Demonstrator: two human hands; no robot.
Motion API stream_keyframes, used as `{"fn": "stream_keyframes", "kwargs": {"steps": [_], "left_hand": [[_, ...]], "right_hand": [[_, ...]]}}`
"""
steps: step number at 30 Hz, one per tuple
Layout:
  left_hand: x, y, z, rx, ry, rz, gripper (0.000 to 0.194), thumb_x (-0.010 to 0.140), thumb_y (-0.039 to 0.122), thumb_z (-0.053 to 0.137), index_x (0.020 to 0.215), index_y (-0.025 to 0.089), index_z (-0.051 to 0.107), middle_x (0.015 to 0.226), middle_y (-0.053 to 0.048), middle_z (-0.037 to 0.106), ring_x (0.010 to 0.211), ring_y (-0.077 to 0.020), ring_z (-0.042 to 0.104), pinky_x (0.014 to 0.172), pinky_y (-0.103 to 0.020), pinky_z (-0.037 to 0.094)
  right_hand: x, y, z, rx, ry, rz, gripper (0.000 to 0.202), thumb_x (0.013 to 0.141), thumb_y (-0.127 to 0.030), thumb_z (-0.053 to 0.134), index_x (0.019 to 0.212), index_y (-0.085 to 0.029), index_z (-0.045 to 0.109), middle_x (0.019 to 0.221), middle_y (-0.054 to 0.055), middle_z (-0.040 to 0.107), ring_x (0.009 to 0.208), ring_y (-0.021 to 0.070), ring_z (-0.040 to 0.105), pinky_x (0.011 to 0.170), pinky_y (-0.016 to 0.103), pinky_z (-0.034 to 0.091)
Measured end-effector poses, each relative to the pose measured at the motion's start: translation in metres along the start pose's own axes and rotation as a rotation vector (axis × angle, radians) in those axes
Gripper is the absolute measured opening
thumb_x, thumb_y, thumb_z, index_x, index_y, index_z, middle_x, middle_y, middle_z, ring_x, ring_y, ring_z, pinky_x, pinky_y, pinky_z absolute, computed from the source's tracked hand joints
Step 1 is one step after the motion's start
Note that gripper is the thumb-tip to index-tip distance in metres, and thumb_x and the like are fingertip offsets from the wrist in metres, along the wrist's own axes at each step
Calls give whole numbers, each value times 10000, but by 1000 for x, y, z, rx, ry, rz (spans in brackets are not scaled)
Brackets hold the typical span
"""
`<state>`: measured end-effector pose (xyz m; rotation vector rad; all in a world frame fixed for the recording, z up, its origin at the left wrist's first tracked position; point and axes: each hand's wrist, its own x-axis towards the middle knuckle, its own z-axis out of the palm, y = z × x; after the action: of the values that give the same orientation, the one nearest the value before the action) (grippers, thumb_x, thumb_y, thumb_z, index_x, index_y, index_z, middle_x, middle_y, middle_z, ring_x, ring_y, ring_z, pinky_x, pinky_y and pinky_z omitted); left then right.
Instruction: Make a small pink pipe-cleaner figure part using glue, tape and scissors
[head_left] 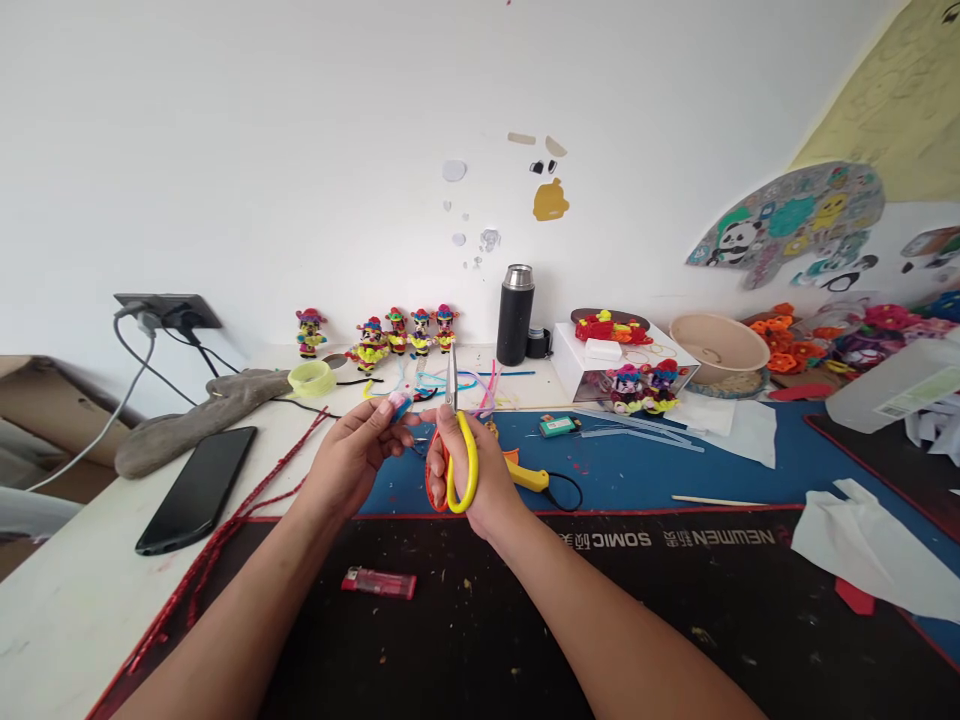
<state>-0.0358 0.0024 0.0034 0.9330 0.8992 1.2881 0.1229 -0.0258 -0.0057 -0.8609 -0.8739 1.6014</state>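
Note:
Over the mat, my left hand [358, 440] pinches a small pink and blue piece [400, 404] between thumb and fingertips; the fingers cover part of it, and its kind is not clear. My right hand [484, 475] is wrapped around the yellow and orange handles of a pair of scissors [465, 470]. Their blades point up and away, just right of the pinched piece, and look nearly closed. Partly hidden behind my right hand lies a yellow tool [529, 476] with a black cord. A red lighter [379, 583] rests on the black mat [420, 650] below my hands.
Several small fuzzy figures [371, 345] stand along the wall, left of a black thermos [516, 318]. A phone [196, 490] and red twisted cords [247, 505] lie left. Rightward are a white box [637, 350], clear sticks [641, 435], a beige bowl [718, 347] and white paper [874, 550].

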Motion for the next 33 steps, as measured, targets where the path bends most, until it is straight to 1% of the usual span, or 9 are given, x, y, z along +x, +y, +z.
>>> {"fn": "stream_keyframes", "kwargs": {"steps": [5,11,14,17,19,23,26,30,33], "left_hand": [[0,2,-1,13,37,50,449,702,464,1006,977,166,813,950,-100,809,700,-160,679,588,-246,490],[4,-1,-6,-20,93,84,503,670,434,1027,1037,164,816,1049,-89,803,770,-155,711,609,-224,516],[5,-1,-8,-17,105,96,496,680,433,1022,1040,159,818,1061,-84,794,800,-161,717,614,-224,525],[4,0,-7,-12,101,106,478,700,422,1012,1047,159,815,1092,-94,794,828,-174,725,626,-237,536],[4,2,-7,-7,97,110,465,701,402,1013,1046,164,812,1087,-89,793,838,-179,730,633,-241,543],[4,4,-8,1,99,136,457,683,373,1018,1037,173,810,1032,-71,789,836,-182,723,661,-253,566],[5,5,-9,16,115,169,450,681,362,1014,1039,178,813,1017,-68,786,824,-176,707,645,-245,555],[6,5,-10,69,136,215,421,707,368,992,1038,177,815,994,-78,787,814,-184,697,620,-242,524],[6,5,-9,92,134,248,414,706,373,991,1028,182,813,990,-77,786,822,-186,690,631,-245,518]], "right_hand": [[-4,-4,3,-15,-23,-7,815,793,-915,695,1162,-189,672,507,-89,538,335,107,458,323,201,397],[-10,-8,6,-49,-113,39,922,797,-965,621,1253,-166,664,559,-33,643,387,145,588,366,208,435],[-10,-7,5,-65,-158,54,930,834,-964,577,1296,-160,644,614,10,706,438,179,668,383,210,443],[-8,-6,3,-71,-200,62,929,862,-951,560,1342,-157,624,676,45,753,461,194,701,395,213,447],[-8,-4,3,-64,-219,68,924,871,-944,558,1357,-160,615,715,60,773,492,200,724,423,220,477],[-8,-3,4,-41,-244,87,889,883,-924,576,1352,-170,617,796,81,801,594,205,775,549,264,580],[-8,-3,6,-51,-220,97,888,858,-923,615,1330,-171,619,790,75,797,573,193,761,526,251,571],[-7,-4,4,-128,-138,96,888,810,-936,652,1256,-169,637,673,7,727,417,147,642,390,214,476],[-8,-2,2,-202,-140,72,877,811,-938,644,1238,-173,650,645,-21,696,369,126,586,345,202,425]]}}
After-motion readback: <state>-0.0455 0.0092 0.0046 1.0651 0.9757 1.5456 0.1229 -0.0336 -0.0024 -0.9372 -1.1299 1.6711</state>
